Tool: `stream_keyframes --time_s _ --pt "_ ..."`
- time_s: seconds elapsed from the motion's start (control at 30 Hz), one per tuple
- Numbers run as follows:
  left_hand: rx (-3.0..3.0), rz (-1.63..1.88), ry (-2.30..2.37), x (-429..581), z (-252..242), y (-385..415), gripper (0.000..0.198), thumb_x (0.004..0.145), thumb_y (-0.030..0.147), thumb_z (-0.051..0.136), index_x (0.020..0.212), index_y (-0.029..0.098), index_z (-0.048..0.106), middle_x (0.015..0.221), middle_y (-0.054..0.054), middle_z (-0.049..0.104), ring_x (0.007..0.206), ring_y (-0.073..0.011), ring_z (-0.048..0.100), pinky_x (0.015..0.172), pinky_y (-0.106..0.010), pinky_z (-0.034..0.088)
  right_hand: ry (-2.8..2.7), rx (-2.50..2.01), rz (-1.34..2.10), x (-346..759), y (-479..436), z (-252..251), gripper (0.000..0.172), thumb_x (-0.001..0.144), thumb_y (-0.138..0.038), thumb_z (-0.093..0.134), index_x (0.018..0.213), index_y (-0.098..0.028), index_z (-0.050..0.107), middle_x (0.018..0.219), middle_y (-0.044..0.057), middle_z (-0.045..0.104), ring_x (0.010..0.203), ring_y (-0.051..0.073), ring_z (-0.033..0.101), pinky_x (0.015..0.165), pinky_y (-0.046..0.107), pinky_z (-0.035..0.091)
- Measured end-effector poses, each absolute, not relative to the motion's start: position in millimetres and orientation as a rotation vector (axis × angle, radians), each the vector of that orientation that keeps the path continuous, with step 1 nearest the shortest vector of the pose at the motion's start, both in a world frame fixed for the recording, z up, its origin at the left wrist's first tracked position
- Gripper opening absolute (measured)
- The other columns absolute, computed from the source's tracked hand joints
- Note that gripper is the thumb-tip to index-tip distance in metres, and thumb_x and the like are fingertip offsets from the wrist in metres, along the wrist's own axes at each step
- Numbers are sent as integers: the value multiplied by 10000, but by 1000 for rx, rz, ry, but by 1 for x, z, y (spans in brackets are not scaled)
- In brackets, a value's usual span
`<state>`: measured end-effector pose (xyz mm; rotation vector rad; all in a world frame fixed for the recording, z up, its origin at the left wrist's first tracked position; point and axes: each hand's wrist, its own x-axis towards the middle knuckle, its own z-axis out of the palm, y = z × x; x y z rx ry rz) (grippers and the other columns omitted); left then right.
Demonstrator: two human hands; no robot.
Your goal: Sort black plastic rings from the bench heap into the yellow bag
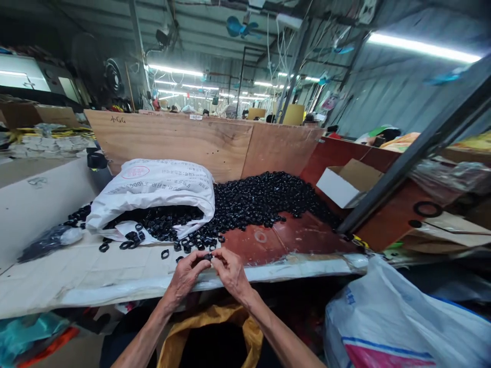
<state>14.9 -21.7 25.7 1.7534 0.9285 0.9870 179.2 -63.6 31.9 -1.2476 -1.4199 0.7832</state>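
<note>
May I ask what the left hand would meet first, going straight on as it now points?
Past the small black piece at its fingertips, the left hand would probably meet the right hand first; depth is unclear.

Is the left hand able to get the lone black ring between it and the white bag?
Probably yes: the way to the lone black ring looks free, though the left hand already helps pinch a black piece.
</note>
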Motion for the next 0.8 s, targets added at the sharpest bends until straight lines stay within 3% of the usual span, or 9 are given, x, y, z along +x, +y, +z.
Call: stream_keyframes --time_s 0.2,0.3,0.47,0.53,0.7,0.8 --pt "1708 971 914 4 25 -37 270 877 410 647 1040 217 741 1030 -37 779 966 -241 720 882 -325 567 -1267 -1225 1013 169 -79 37 163 833 -340 596 913 -201 623 622 -48 555 495 110 529 490 208 393" --pt "1795 967 902 1 17 -44 241 908 399 609 1023 235 742 1020 -35 777 946 -237 726 879 -325 571 -1200 -1316 1066 161 -82 33 163 829 -361 598 804 -200 596 491 -72 495 425 99 456 442 196 340" --pt "2040 1063 807 2 14 -51 192 874 364 635 995 277 756 1027 -40 778 980 -249 728 903 -328 571 -883 -1471 1288 155 -89 22 397 853 -519 574 615 -225 455 405 -83 386 334 75 301 366 208 226" --pt "1999 1036 825 6 17 -53 196 867 376 642 989 275 757 1030 -41 782 980 -254 733 906 -334 574 -941 -1513 1194 158 -94 22 420 872 -543 560 622 -216 480 437 -70 411 355 80 333 389 215 254" --pt "1598 861 867 14 24 -61 334 851 492 671 1017 211 741 995 -54 794 897 -254 743 824 -334 596 -1243 -1363 877 168 -111 29 190 880 -396 583 886 -211 630 575 -51 527 502 121 495 502 219 377" --pt "1627 832 877 12 22 -68 358 821 539 686 977 224 754 961 -53 788 876 -257 729 813 -333 592 -1215 -1383 937 168 -117 26 214 894 -402 550 791 -218 585 521 -59 487 462 119 474 482 220 363"
